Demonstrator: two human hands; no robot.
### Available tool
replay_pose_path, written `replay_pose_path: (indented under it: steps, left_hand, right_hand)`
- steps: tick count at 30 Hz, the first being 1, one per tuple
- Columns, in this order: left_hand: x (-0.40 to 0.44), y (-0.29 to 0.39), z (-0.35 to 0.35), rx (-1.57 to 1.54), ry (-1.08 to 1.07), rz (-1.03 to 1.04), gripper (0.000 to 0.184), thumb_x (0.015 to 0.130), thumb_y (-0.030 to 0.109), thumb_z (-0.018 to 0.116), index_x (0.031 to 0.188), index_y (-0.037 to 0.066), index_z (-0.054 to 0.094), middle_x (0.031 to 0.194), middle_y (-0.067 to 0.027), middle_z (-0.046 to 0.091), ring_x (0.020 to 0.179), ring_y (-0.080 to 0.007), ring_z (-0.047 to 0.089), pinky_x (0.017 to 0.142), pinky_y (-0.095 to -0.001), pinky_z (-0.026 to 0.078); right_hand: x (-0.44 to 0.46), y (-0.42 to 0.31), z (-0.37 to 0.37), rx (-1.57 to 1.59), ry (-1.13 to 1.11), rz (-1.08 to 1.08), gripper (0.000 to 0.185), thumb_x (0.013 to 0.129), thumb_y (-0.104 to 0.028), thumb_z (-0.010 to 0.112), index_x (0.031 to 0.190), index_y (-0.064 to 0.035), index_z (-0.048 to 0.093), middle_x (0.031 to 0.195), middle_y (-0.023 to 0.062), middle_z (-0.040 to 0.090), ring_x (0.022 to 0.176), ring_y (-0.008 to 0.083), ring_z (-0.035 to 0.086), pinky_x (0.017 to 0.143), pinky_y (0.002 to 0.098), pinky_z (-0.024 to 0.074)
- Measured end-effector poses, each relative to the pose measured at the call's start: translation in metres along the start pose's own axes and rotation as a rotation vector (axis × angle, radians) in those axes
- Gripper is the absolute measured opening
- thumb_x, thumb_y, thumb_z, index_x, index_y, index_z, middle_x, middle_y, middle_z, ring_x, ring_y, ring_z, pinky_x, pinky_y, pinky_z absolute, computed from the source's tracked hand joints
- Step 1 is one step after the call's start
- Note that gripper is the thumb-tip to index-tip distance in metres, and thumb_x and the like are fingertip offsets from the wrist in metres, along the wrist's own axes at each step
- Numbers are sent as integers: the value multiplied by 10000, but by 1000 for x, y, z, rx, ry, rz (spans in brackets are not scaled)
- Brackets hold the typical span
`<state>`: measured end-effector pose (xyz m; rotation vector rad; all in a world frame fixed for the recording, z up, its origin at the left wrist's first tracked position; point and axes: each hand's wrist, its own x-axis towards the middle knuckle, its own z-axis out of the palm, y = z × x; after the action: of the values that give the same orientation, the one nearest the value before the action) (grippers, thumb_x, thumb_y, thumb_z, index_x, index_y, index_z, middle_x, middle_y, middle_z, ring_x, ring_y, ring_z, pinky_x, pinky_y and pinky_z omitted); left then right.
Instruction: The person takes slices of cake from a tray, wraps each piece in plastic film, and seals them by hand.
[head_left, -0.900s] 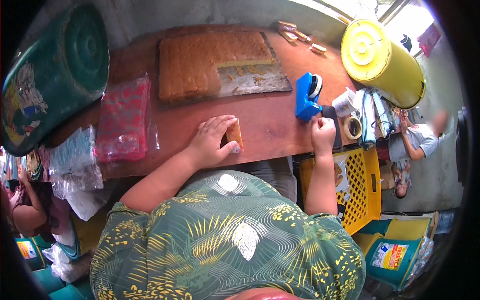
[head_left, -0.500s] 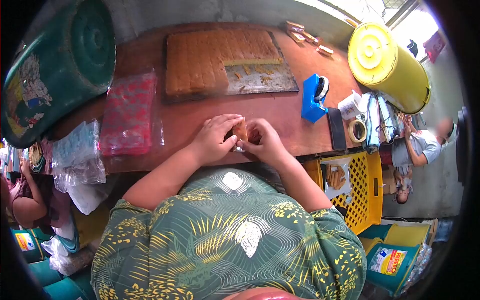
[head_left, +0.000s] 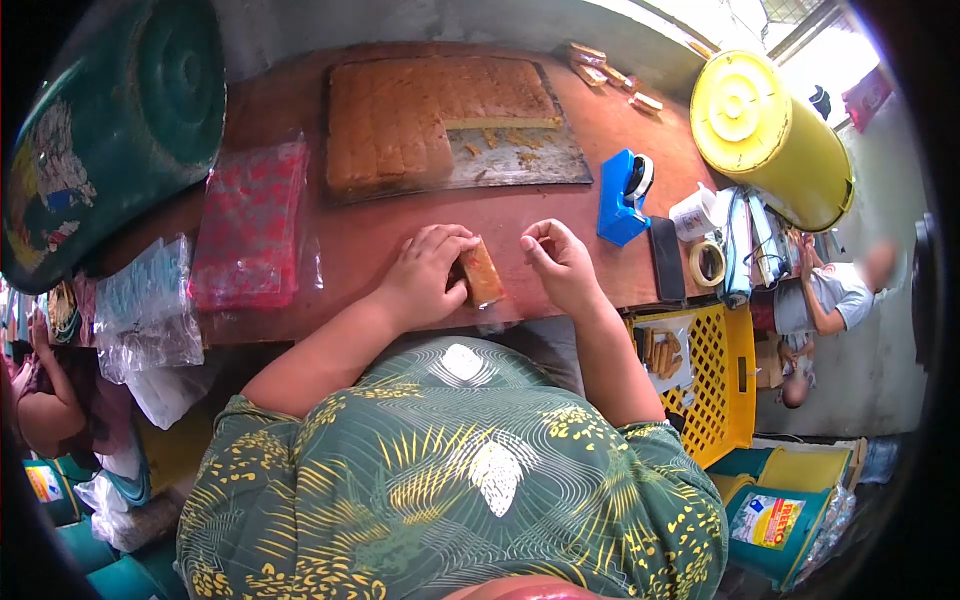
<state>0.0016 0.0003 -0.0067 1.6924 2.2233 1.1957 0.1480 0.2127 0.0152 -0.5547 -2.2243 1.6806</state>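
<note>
On the front part of the table a small rectangular piece of cake (head_left: 482, 274) in clear wrap lies beside my left hand (head_left: 428, 272). That hand's fingers and thumb hold it along its left side. To the right, apart from the cake piece, my right hand (head_left: 562, 262) is raised with fingers curled in toward the thumb. Whatever may be between those fingertips is too small to make out. Behind both hands sits a large sheet of brown cake (head_left: 420, 115) on a dark tray (head_left: 510, 178), its front right part cut away and crumbs left there. A blue tape dispenser (head_left: 622, 205) stands to the right of my right hand.
Red-printed plastic bags (head_left: 250, 225) and clear bags (head_left: 150, 300) lie left, near a green bucket (head_left: 170, 100). At right are a phone (head_left: 667, 260), a tape roll (head_left: 707, 263), a yellow bucket (head_left: 770, 130) and a yellow crate (head_left: 715, 370). Wrapped pieces (head_left: 600, 73) lie at the back. People are nearby.
My right hand has left the cake piece and moved right, toward the tape dispenser. The cake piece, before held between both hands, now shows its top beside my left hand.
</note>
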Motion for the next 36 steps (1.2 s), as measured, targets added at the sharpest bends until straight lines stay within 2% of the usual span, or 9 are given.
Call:
replay_pose_path:
  steps: [6, 11, 15, 19, 23, 26, 29, 32, 36]
  left_hand:
    - [-1, -3, 1, -94, -2, 23, 476, 753, 143, 856, 1170, 94, 630, 1206, -98, 694, 1173, -334, 646, 1053, -484, 471]
    - [-5, -10, 8, -64, 163, 175, 408, 752, 177, 872, 1087, 114, 648, 1119, -73, 697, 1046, -296, 690, 935, -439, 527]
    - [-6, -4, 3, -91, 204, 173, 393, 734, 215, 897, 1035, 126, 661, 1068, -60, 698, 1013, -286, 691, 906, -438, 522]
    - [-6, -6, 3, -66, 203, 172, 396, 736, 254, 921, 1005, 114, 667, 1003, -80, 709, 936, -301, 698, 839, -424, 533]
    - [-1, -6, -6, -114, 190, -2, 393, 787, 325, 895, 1002, 85, 670, 940, -105, 707, 871, -313, 694, 796, -420, 532]
    - [1, -2, -13, -130, 59, -222, 372, 859, 376, 824, 996, 72, 659, 931, -119, 695, 876, -323, 689, 773, -426, 531]
    - [0, -14, -1, -29, 185, -86, 345, 907, 391, 767, 1013, 79, 667, 964, -110, 695, 956, -324, 675, 845, -454, 516]
    - [2, 0, -3, 18, 415, 147, 298, 919, 354, 746, 1043, 92, 677, 1010, -93, 693, 1042, -319, 646, 915, -478, 481]
    - [2, 5, -6, 136, 181, 101, 259, 912, 314, 744, 1064, 109, 698, 1054, -72, 699, 1089, -307, 633, 958, -478, 451]
  right_hand:
    - [2, -32, 7, -92, -294, -107, 204, 1076, -160, 626, 977, 17, 642, 968, 7, 538, 899, 82, 523, 758, 264, 468]
    - [4, -75, 40, -597, -353, -245, 317, 911, -325, 742, 882, -10, 761, 864, 194, 679, 942, 378, 654, 850, 466, 544]
    - [9, -68, 28, -782, -342, -95, 455, 851, -439, 797, 832, 12, 744, 806, 190, 669, 886, 360, 669, 826, 457, 553]
    - [2, -45, -8, -861, -195, 135, 454, 754, -392, 911, 865, 2, 716, 938, 183, 682, 864, 344, 670, 767, 480, 558]
    - [-26, -23, 0, -662, 53, -522, 572, 687, -299, 950, 1131, -66, 676, 1172, 189, 659, 1063, 403, 647, 914, 491, 534]
    - [-42, -26, 23, -852, 8, -564, 531, 792, -231, 881, 1259, -97, 667, 1213, 178, 666, 1151, 386, 635, 1011, 466, 493]
    - [-29, -9, 17, -675, -80, -455, 456, 859, -225, 836, 1266, -87, 681, 1167, 161, 690, 1154, 350, 647, 996, 459, 501]
    - [-26, -25, 20, -264, -248, 8, 433, 877, -229, 815, 1263, -73, 699, 1129, 153, 708, 1152, 336, 653, 985, 466, 513]
    - [-17, -23, 12, -646, -180, -296, 414, 872, -241, 822, 1229, -58, 718, 1125, 165, 717, 1136, 361, 652, 979, 472, 522]
